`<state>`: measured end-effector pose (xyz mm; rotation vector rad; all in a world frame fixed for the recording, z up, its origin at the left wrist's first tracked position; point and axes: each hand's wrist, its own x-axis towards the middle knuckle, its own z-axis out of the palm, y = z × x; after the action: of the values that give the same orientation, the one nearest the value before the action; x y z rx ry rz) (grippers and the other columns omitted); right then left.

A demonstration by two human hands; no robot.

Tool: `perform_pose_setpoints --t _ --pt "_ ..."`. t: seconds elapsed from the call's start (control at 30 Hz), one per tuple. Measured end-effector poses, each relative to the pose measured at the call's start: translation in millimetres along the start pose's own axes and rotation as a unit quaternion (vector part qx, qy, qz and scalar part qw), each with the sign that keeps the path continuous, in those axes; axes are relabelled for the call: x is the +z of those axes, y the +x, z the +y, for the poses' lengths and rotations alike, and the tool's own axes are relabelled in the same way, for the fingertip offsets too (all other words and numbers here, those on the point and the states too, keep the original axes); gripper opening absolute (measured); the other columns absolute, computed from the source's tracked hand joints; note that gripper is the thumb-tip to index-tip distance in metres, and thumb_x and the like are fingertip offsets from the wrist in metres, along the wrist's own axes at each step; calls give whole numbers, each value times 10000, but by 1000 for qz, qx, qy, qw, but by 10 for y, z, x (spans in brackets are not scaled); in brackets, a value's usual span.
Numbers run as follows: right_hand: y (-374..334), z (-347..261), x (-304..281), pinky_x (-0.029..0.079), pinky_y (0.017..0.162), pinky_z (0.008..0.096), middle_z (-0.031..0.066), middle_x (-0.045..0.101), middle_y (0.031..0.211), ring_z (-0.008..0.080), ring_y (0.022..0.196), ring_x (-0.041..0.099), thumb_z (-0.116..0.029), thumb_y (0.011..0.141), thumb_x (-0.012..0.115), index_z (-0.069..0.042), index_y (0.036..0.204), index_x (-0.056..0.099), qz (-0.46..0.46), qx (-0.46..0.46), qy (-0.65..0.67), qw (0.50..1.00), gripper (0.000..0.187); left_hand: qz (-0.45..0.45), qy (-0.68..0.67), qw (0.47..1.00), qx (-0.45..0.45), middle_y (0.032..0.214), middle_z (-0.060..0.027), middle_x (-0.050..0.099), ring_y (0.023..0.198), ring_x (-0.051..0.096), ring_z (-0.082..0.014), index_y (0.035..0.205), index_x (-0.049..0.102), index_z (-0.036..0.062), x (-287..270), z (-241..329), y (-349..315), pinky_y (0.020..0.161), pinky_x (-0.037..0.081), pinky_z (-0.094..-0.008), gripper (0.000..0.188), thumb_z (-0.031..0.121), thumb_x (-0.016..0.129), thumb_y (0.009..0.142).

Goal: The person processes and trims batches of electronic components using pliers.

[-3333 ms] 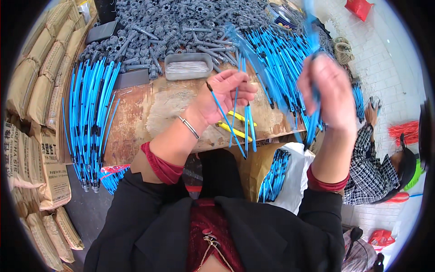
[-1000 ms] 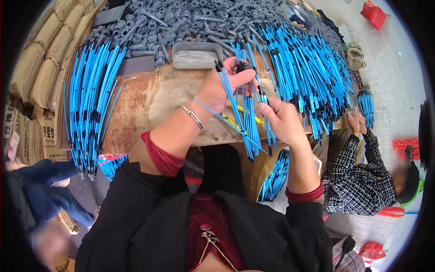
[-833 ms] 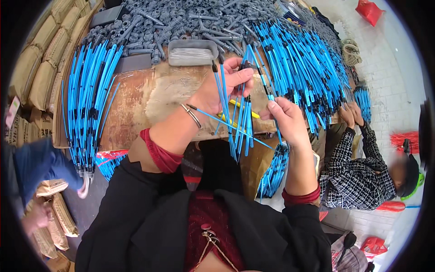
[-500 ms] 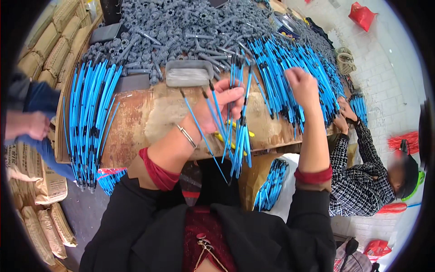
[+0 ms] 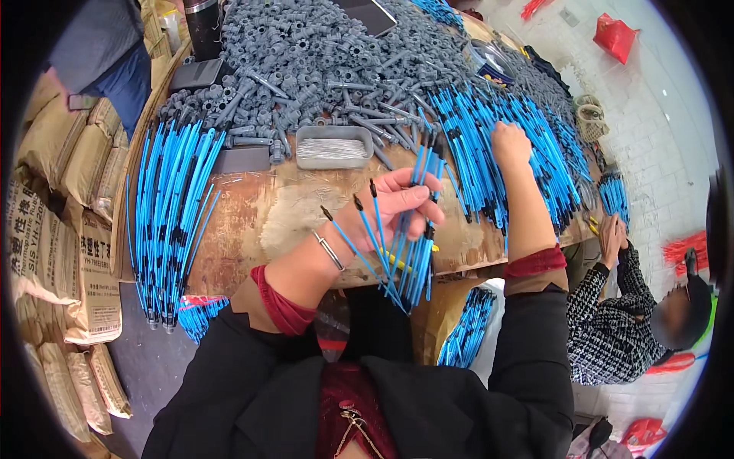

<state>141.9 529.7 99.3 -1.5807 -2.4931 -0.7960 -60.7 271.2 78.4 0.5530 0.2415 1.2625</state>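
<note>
My left hand [image 5: 399, 205] is closed around a loose bundle of thin blue plastic tubes [image 5: 417, 264] with black tips, above the table's near edge. A few of these tubes stick out separately on its left, their black ends up. My right hand [image 5: 511, 145] is at the large pile of similar blue tubes [image 5: 474, 153] on the right, its fingers curled in. What lies between those fingers is hidden. Behind my left hand, a yellow-handled tool [image 5: 397, 262] shows in part on the table.
A heap of grey plastic fittings [image 5: 306, 61] covers the table's back. A grey tray [image 5: 334, 163] holds thin pale pins. More blue tubes [image 5: 164, 214] lie at the left edge. At right sits a co-worker [image 5: 619, 314]; another person [image 5: 107, 61] stands at upper left near brown sacks [image 5: 57, 245].
My right hand, raised before, is now against the blue pile. My left hand still grips its bundle. The person at left has moved farther back, and the co-worker's hands have come together lower down.
</note>
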Motion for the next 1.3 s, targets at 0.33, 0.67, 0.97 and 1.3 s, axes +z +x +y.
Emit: perform_pose_setpoints --t 0.33,0.67,0.97,1.3 --pt "-38 46 -68 500 745 438 197 638 844 365 841 619 -140 796 486 -29 871 619 -61 70 21 995 189 -58 -1 998 11 821 -163 648 565 599 -161 1001 577 40 -118 -55 12 511 491 -269 160 145 517 897" --pt "-621 -507 -984 520 599 436 143 639 769 305 758 638 -141 834 463 -74 847 526 6 35 -37 999 92 92 -8 995 49 800 -121 648 587 612 -139 924 569 55 -82 30 26 512 493 -248 94 133 543 879" --pt "-1290 -773 -555 506 632 399 128 626 756 336 693 624 -250 817 571 -70 1013 585 111 -42 278 953 266 109 -30 991 68 733 -67 625 555 559 -110 918 577 53 -239 32 113 480 435 -237 113 148 526 887" --pt "-920 -907 -438 495 754 424 174 644 862 343 818 621 -125 765 583 -78 882 664 -165 35 121 978 150 67 -55 995 55 706 -51 608 521 499 -90 923 592 40 -176 37 91 449 371 -228 130 149 537 880"
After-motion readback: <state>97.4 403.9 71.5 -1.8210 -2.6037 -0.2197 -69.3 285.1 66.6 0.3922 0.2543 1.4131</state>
